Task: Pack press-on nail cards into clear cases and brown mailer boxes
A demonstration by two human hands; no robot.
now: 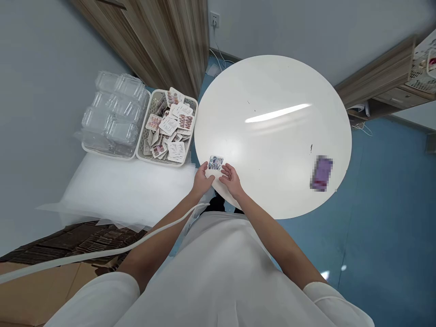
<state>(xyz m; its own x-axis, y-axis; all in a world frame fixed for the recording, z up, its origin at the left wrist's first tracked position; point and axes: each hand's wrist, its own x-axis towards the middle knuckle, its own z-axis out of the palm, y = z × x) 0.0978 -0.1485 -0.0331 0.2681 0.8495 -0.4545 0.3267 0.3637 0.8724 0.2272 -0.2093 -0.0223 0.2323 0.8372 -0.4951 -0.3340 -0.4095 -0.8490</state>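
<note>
A small card with bluish, shiny nail-shaped pieces (215, 163) lies at the near left edge of the round white table (272, 150). On its left side is my left hand (203, 180), fingers apart, with the fingertips close to the card's edge. My right hand (231, 179) is just right of the card, its fingers spread and slightly curled. Neither hand shows a grip on the card. Left of the table, a white basket (139, 147) holds many similar cards (168, 126), some with reddish pieces.
Clear plastic boxes (121, 107) fill another basket at the left, behind white sheets (129, 188). A blurred purple object (321, 173) lies on the table's right side. A white cable (112, 251) crosses near my left arm. Brown cardboard (37, 290) is at the lower left.
</note>
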